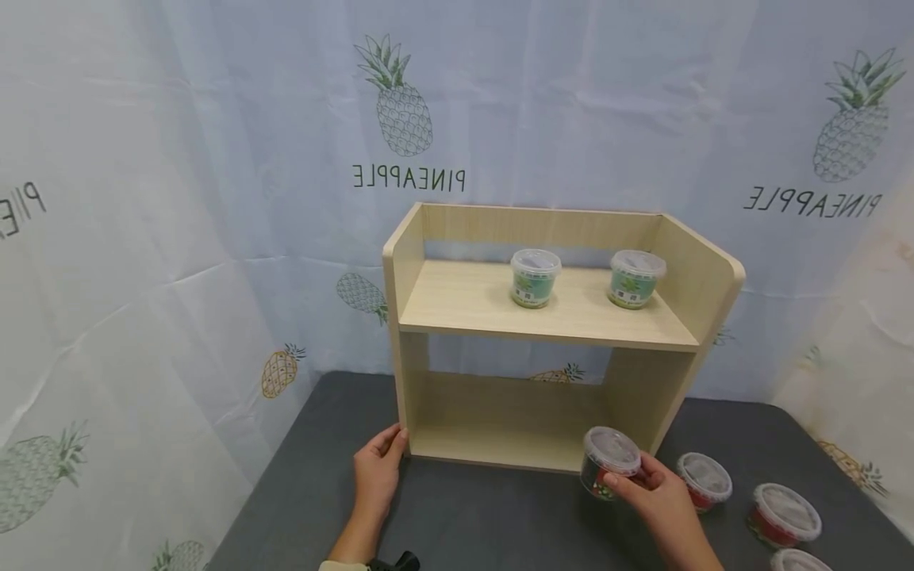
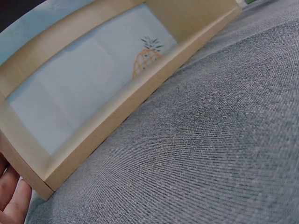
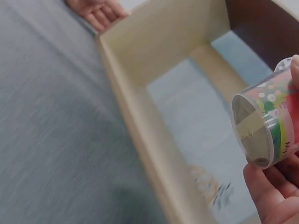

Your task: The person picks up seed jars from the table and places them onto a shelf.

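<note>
The right hand (image 1: pixel 660 493) pinches a lidded cup (image 1: pixel 608 461) between thumb and fingers, the cup held just left of its palm, raised off the table (image 1: pixel 500 515). Red-labelled cups (image 1: pixel 704 480) stand to that hand's right; two green-labelled cups (image 1: pixel 534 280) sit beyond and above it. The left hand (image 1: pixel 378 468), fingers relaxed, touches the shelf unit (image 1: pixel 464 293) immediately to its right.

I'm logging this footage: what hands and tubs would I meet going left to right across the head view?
Left hand → left green tub → held tub → first table tub → second table tub. Left out for overlap: right green tub, right hand, cut-off tub.
</note>
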Available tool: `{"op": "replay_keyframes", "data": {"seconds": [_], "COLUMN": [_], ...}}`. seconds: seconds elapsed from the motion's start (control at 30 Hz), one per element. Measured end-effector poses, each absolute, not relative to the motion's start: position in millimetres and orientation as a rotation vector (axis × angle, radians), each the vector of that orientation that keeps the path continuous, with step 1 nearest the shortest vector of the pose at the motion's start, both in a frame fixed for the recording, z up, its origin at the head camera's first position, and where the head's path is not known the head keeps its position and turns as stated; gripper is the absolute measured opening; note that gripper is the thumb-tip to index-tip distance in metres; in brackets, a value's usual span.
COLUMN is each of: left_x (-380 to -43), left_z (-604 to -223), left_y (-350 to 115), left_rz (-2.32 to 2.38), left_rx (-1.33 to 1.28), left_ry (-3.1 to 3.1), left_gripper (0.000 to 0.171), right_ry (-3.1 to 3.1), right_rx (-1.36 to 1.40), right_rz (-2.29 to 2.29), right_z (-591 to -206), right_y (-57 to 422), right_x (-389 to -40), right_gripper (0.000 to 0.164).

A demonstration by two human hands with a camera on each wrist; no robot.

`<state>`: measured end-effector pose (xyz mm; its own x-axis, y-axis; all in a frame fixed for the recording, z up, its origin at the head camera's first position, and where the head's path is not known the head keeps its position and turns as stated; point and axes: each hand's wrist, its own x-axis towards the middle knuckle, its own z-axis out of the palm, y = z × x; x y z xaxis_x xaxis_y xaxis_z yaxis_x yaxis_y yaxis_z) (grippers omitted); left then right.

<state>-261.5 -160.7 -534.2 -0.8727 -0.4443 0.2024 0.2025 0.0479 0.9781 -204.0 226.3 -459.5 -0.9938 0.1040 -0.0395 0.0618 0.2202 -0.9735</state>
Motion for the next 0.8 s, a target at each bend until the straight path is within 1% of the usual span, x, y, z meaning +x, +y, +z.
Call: {"op": "replay_keyframes", "data": {"seconds": [0.13, 0.47, 0.53, 0.8], "left_x": [-260, -240, -241, -257], "left_z": [-532, -501, -503, -531], "left_y": [-160, -155, -155, -161], "left_rz": [-1.857, -1.838, -1.835, -1.861], "left_rx": [0.235, 0.244, 0.244, 0.240], "left_ry": [-1.902, -1.955, -1.957, -1.914], "left_gripper": [0.034, 0.030, 0.030, 0.036], "right_ry": [-2.391, -2.339, -2.324, -2.300], "right_rx": [-0.085, 0.125, 0.172, 0.296], "right_rz": [1.886, 1.823, 1.805, 1.727], "right_z": [-443, -397, -389, -361], "right_y": [213, 179, 173, 155], "right_x": [-209, -215, -215, -219], "right_gripper": [0.064, 0.063, 0.061, 0.061]}}
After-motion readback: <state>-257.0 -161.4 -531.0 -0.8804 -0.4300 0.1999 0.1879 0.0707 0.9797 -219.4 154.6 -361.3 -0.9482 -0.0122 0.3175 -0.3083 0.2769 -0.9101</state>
